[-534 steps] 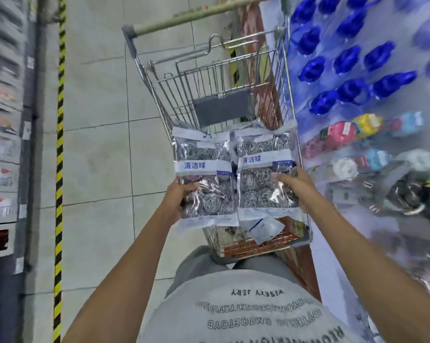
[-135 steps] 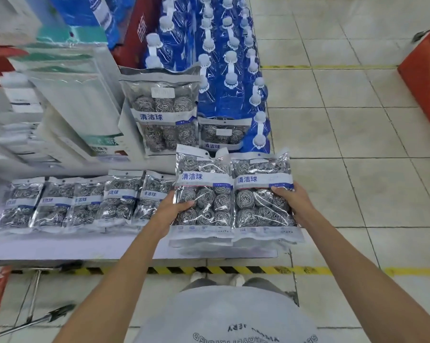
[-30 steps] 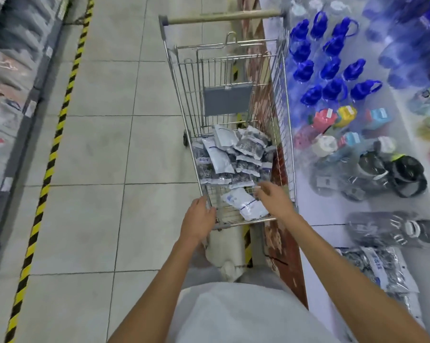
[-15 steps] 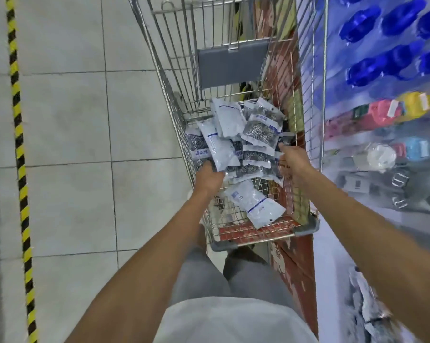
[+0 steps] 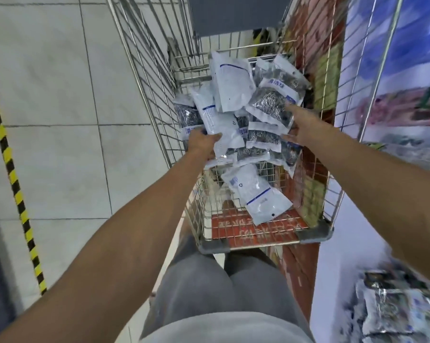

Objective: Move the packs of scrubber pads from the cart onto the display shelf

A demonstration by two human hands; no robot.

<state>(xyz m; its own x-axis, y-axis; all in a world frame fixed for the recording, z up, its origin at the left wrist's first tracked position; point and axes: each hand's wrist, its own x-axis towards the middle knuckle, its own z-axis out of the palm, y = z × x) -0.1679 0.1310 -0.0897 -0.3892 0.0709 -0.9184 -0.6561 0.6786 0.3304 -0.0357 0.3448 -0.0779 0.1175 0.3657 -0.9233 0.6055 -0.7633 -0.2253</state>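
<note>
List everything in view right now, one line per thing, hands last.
cart: one, silver wire, centre, beside the shelf
scrubber packs: a heap, clear and white with blue print, in the cart
lone pack: one, white side up, near end of the cart
shelf packs: blurred, count unclear, lower right
floor: pale tiles, left
striped tape: one, yellow and black, left floor
left hand: grips a white pack
right hand: fingers out, on the heap

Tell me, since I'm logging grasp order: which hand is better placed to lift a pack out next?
Left. The left hand already grips a white-backed scrubber pack in the cart; the right hand only touches the pile with straight fingers.
</note>
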